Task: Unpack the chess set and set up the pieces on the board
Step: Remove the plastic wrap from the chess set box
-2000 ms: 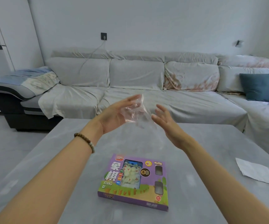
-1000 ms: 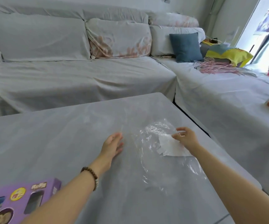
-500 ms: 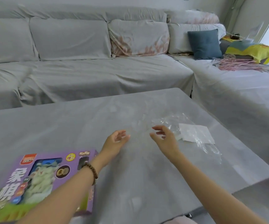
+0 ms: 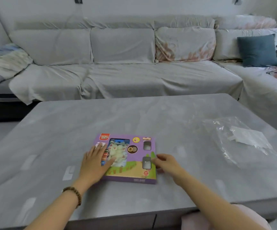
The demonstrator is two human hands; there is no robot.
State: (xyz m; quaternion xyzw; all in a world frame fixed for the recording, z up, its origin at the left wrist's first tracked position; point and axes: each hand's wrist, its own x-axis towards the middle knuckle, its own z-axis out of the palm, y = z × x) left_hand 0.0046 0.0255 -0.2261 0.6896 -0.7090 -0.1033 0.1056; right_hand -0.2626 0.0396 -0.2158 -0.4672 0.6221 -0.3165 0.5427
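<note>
Head view, the only one: purple chess set box (image 4: 131, 156) lies flat on the grey table (image 4: 51, 130), near the front edge and roughly in the middle of its width, still closed. Pale round pieces (image 4: 117, 150) show through the clear window in its lid, and two smaller windows sit along its right side.

Left hand (image 4: 94, 163) rests palm down on the left part of the lid, fingers straight and slightly spread, the thumb reaching out over the window. A brown bead bracelet (image 4: 73, 194) circles that wrist. Right hand (image 4: 166, 163) is at the box's right edge with its fingers curled inward and the fingertips touching the side of the box; whether they grip the edge or merely lie against it cannot be told.

Well apart from the box, toward the right side of the table, lies a crumpled sheet of clear plastic wrap (image 4: 225, 146) with a folded white paper (image 4: 249, 136) under or inside it; which of the two is unclear.

Behind the table runs a long grey sofa (image 4: 122, 72), with a dark blue cushion (image 4: 257, 49) at its right end and a folded blanket (image 4: 4, 58) on its left arm.
</note>
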